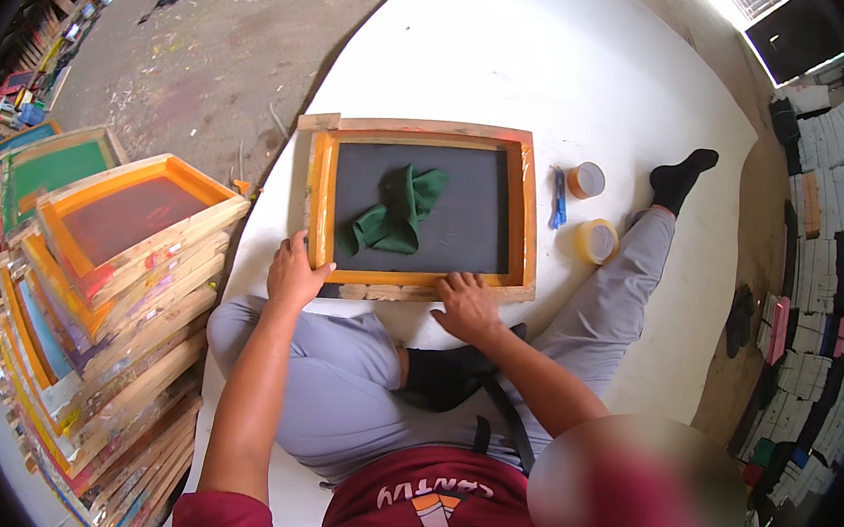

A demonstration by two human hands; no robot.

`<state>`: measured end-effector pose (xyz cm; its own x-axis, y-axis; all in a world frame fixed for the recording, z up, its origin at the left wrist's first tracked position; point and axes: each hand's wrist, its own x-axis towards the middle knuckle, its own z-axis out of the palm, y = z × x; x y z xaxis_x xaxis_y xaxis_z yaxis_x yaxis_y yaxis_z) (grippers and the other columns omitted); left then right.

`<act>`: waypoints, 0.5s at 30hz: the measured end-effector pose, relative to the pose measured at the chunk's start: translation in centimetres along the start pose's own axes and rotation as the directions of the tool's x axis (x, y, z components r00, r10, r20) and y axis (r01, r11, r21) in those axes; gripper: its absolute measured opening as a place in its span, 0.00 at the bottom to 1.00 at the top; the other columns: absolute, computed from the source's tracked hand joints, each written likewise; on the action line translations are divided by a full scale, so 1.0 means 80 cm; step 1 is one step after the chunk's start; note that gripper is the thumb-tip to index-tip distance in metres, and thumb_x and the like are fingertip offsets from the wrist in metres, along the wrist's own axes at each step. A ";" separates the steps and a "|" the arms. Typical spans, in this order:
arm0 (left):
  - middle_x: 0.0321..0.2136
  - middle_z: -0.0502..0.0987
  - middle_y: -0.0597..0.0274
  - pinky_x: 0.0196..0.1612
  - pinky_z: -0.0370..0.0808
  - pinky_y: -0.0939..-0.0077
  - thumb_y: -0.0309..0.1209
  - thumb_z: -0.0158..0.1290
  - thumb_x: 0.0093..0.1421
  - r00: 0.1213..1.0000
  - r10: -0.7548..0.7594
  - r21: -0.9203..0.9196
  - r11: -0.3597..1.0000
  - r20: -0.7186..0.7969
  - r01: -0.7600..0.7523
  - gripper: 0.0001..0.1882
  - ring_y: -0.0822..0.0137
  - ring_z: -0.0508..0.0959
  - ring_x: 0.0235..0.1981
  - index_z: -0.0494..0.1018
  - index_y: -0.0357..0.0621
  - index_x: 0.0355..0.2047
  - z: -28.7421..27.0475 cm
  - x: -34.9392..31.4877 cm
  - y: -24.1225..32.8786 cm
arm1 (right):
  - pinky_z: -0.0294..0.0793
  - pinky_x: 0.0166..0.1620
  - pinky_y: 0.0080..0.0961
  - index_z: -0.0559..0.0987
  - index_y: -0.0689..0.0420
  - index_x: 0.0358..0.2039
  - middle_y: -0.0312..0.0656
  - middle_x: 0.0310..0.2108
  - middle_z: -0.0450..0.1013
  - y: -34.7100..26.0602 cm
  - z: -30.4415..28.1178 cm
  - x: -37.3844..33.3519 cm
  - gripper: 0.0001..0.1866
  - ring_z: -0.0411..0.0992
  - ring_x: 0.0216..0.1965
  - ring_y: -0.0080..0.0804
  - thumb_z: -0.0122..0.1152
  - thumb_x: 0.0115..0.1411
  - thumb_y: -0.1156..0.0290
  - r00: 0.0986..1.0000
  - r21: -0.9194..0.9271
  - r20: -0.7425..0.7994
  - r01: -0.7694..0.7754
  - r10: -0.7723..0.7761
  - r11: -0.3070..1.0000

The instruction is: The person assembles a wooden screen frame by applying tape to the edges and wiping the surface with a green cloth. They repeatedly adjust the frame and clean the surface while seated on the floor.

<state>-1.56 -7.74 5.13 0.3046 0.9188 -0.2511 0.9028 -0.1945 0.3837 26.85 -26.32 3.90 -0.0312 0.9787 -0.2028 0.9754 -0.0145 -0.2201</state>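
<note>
A wooden screen-printing frame [522, 212] with orange tape along its inner sides lies on the white surface before me. Its dark grey mesh [466, 222] carries a crumpled green cloth [398, 216]. At the near left corner, my left hand [296, 273] is closed on the wood, thumb on the near rail and fingers along the outer left side. My right hand [468, 308] grips the near rail right of its middle, fingers bent over the top. The undersides of both hands are hidden.
Right of the frame are a blue cutter [559, 197], a brown tape roll [586, 181] and a yellowish tape roll [597, 242]. Stacked screen frames [140, 269] rise at my left. My outstretched leg [605, 290] lies on the right, near piled white bundles [827, 229].
</note>
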 end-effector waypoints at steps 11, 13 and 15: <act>0.61 0.72 0.36 0.57 0.77 0.48 0.31 0.72 0.51 0.983 -0.107 -0.004 0.994 0.152 0.109 0.61 0.37 0.78 0.56 0.41 0.51 0.75 0.001 0.015 0.014 | 0.70 0.58 0.45 0.80 0.56 0.50 0.45 0.48 0.75 0.015 -0.014 -0.001 0.30 0.72 0.55 0.46 0.69 0.57 0.44 0.995 0.098 0.061 -0.086 0.080 0.992; 0.60 0.72 0.36 0.57 0.77 0.49 0.29 0.70 0.52 0.986 -0.096 0.009 0.995 0.134 0.096 0.59 0.38 0.78 0.57 0.41 0.50 0.75 0.006 0.019 0.005 | 0.70 0.57 0.44 0.81 0.56 0.49 0.46 0.47 0.75 0.012 -0.014 0.004 0.31 0.72 0.53 0.46 0.68 0.58 0.41 0.998 0.125 0.045 -0.053 0.048 0.991; 0.61 0.72 0.36 0.58 0.77 0.50 0.26 0.66 0.53 0.980 -0.108 0.019 0.994 0.168 0.106 0.57 0.40 0.77 0.58 0.41 0.50 0.75 -0.001 0.021 0.010 | 0.70 0.56 0.45 0.81 0.56 0.49 0.46 0.46 0.75 0.006 -0.011 0.010 0.32 0.72 0.52 0.46 0.68 0.58 0.41 0.999 0.134 0.020 -0.036 0.033 0.990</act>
<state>-0.33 -6.37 5.07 0.2521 0.8633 -0.4372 0.9357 -0.1023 0.3377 27.48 -25.34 4.48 -0.0032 0.9733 -0.2294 0.9377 -0.0767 -0.3388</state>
